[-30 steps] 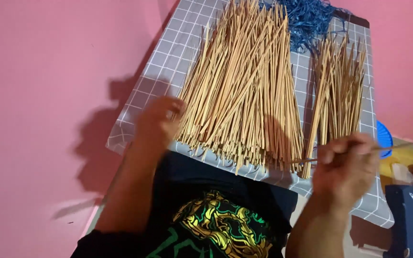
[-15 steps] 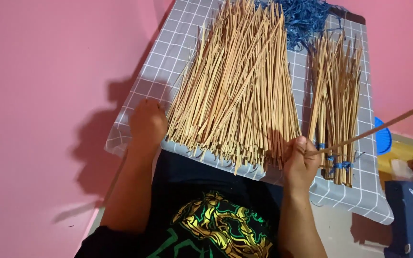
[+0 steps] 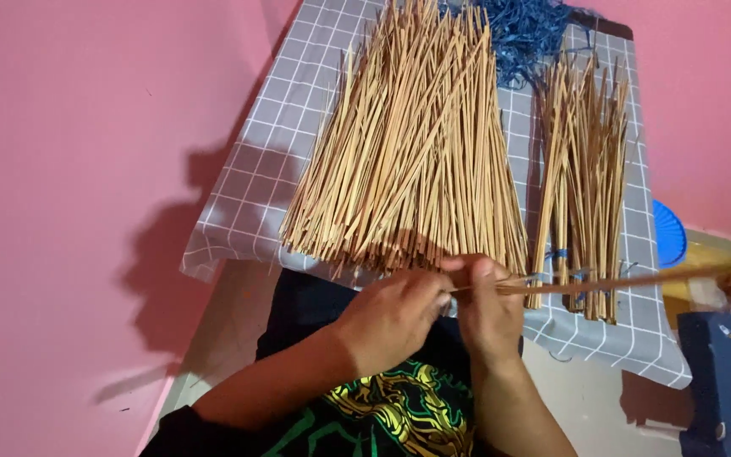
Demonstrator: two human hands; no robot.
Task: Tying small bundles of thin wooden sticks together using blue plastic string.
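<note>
Two stick piles on the grey checked cloth (image 3: pixel 255 195): big loose pile (image 3: pixel 408 144) mid-cloth down to the near edge, smaller bundle (image 3: pixel 581 178) along the right edge, blue strands (image 3: pixel 522 30) at the far edge. One long stick (image 3: pixel 636 279) juts right over the near-right corner, pinched at its left end by both hands just off the near edge, left hand (image 3: pixel 391 317) and right hand (image 3: pixel 488 309) closed on it and touching. Blue disc (image 3: pixel 668 233) and dark blue box (image 3: pixel 729 372) off the right edge, nothing blocking.

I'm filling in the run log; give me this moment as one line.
left hand: pinches stick end | right hand: holds thin stick pointing right | big stick pile, small bundle on checked cloth
</note>
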